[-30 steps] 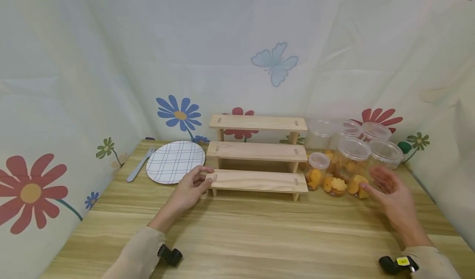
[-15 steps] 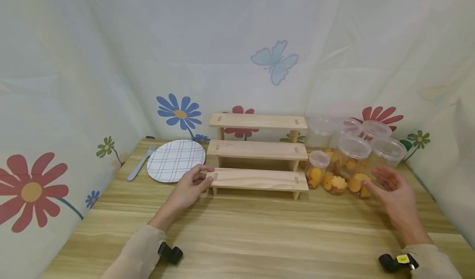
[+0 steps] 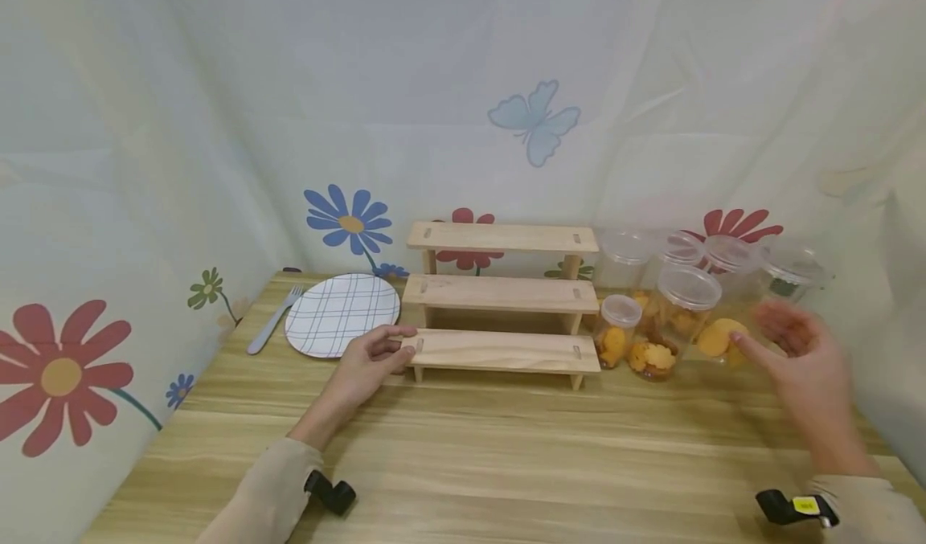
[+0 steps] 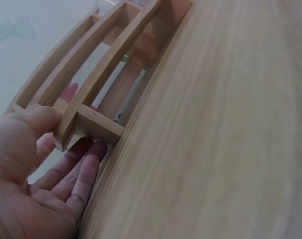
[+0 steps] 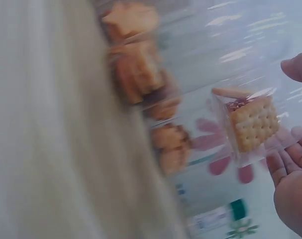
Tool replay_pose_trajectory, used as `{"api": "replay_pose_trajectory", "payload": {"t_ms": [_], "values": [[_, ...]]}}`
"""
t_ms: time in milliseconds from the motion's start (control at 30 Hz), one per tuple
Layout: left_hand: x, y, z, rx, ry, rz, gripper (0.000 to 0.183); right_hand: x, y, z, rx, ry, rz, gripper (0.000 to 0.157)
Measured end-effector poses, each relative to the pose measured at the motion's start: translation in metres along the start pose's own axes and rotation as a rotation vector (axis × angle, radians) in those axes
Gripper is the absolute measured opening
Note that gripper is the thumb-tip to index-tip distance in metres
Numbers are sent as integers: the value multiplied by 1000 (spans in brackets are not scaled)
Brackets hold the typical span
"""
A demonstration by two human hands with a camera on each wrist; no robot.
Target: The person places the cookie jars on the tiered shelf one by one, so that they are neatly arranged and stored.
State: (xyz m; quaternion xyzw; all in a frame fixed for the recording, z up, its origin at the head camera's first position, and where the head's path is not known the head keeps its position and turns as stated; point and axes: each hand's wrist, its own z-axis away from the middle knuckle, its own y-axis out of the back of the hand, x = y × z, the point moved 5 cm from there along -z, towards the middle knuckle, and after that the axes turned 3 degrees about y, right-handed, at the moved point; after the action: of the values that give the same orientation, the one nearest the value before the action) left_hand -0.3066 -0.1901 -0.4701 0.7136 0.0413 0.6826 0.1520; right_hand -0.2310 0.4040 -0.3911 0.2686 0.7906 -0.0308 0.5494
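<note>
In the head view, a three-tier wooden stand (image 3: 499, 291) stands mid-table. My left hand (image 3: 372, 361) grips the left end of its lowest board; in the left wrist view, the thumb (image 4: 44, 119) lies against the board's end and the other fingers reach under it. My right hand (image 3: 806, 359) holds a clear lidded jar (image 3: 792, 264) at the right, tilted and raised off the table. Square crackers (image 5: 254, 123) sit inside this jar in the right wrist view. Part of the jar is covered by the hand.
Several clear jars with cookies (image 3: 654, 359) stand between the stand and my right hand, the small jar (image 3: 620, 331) closest to the stand. At left lie a checked plate (image 3: 343, 316) and a fork (image 3: 275, 321). A patterned cloth (image 3: 362, 126) hangs behind.
My right hand has moved right and lifted its jar away from the other jars, tilting it. The left hand and the wooden stand have stayed in place.
</note>
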Motion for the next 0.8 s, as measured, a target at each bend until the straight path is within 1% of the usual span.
{"api": "replay_pose_trajectory", "payload": {"t_ms": [100, 167, 300, 433, 567, 600, 667, 700, 733, 800], "values": [[-3, 0, -2, -6, 8, 21, 37, -19, 10, -1, 27, 8, 25, 54], [-4, 0, -3, -14, 10, 31, 38, -32, 15, -1, 52, 13, 13, 53], [-5, 1, -4, -20, 16, 35, 39, -60, 22, -1, 67, 54, 49, 51], [-5, 3, -4, -21, 13, 32, 41, -85, 22, -2, 57, 102, 75, 52], [-4, 4, -3, -27, 2, 29, 43, -108, 15, -4, 37, 143, 89, 54], [-4, 4, -3, -27, 2, 29, 43, -114, 11, -5, 28, 154, 79, 56], [-5, 4, -3, -23, 5, 33, 42, -124, 2, -9, 0, 175, -1, 57], [-5, 4, -3, -23, 7, 34, 42, -129, -3, -11, -15, 186, -13, 57], [-6, 4, -4, -24, 10, 35, 42, -134, -9, -13, -33, 194, -51, 57], [-6, 3, -4, -25, 11, 34, 42, -142, -23, -18, -76, 196, -165, 58]]}}
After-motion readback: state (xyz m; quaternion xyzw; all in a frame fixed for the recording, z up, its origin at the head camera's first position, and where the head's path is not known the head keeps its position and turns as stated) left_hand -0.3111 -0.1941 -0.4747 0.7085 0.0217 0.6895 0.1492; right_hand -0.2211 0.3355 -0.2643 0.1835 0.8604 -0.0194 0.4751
